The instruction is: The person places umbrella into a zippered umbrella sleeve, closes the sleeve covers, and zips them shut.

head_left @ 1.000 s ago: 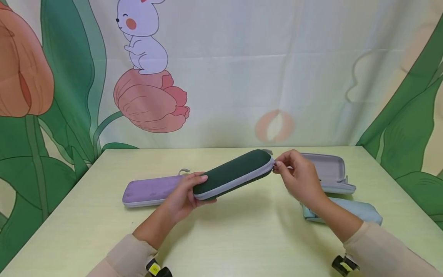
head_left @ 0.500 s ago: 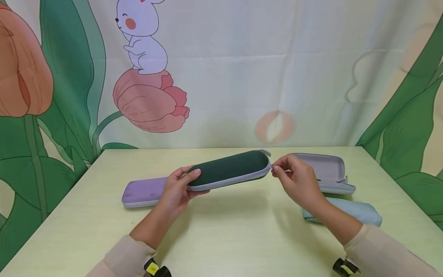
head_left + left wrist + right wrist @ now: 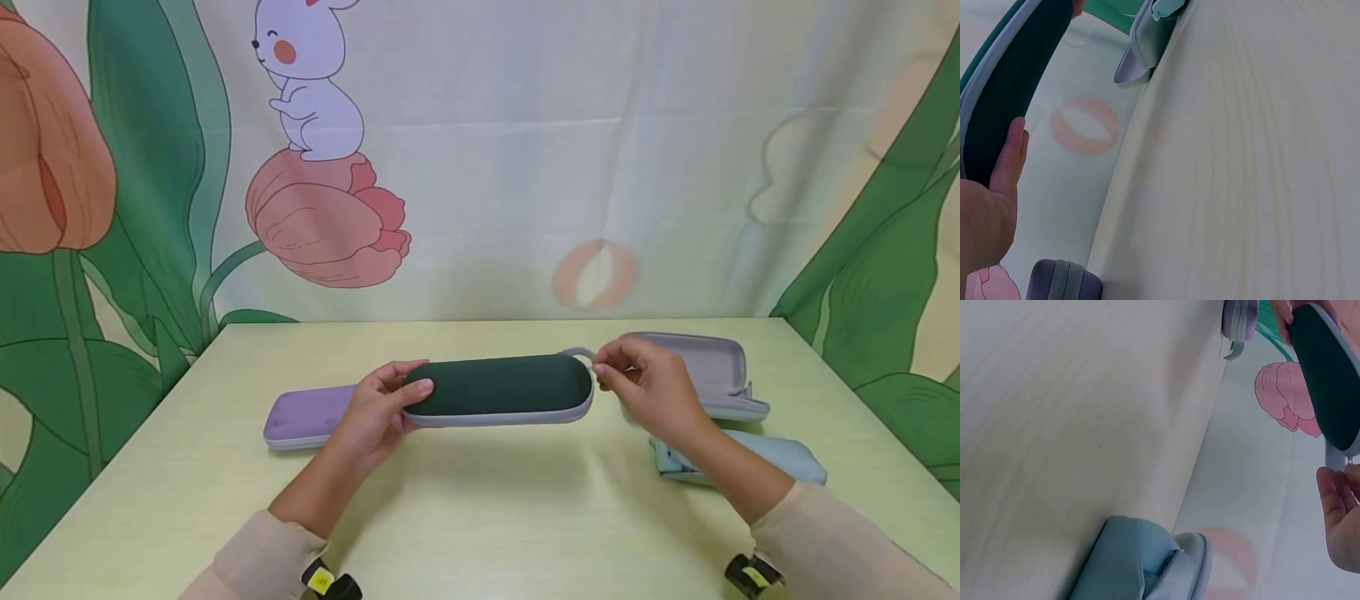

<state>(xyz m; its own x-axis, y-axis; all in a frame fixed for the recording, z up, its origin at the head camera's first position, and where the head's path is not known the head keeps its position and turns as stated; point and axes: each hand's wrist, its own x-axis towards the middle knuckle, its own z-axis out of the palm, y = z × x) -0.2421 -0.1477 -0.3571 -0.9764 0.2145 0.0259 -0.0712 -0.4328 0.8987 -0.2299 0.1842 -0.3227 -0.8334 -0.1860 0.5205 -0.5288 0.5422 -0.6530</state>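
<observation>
A dark green pencil case (image 3: 498, 387) with a pale lavender zip band is held above the table, lying nearly level. My left hand (image 3: 375, 412) grips its left end, thumb on top and fingers beneath. At the other end, my right hand (image 3: 651, 385) pinches with thumb and forefinger at the zip pull, beside the grey strap loop (image 3: 577, 352). In the right wrist view the strap (image 3: 1334, 456) reaches the right fingertips, and the small metal pull sits next to it. The case (image 3: 1016, 81) looks zipped along the side seen in the left wrist view.
A closed purple case (image 3: 309, 415) lies on the table (image 3: 480, 517) behind the left hand. Behind the right forearm stands an opened grey-lavender case (image 3: 708, 362), with a light blue pouch (image 3: 783, 456) nearer. A printed curtain (image 3: 487, 167) hangs at the table's back edge.
The green case has turned from a slant, right end raised, to nearly level, and its right end has come down. My right hand has stayed at that end.
</observation>
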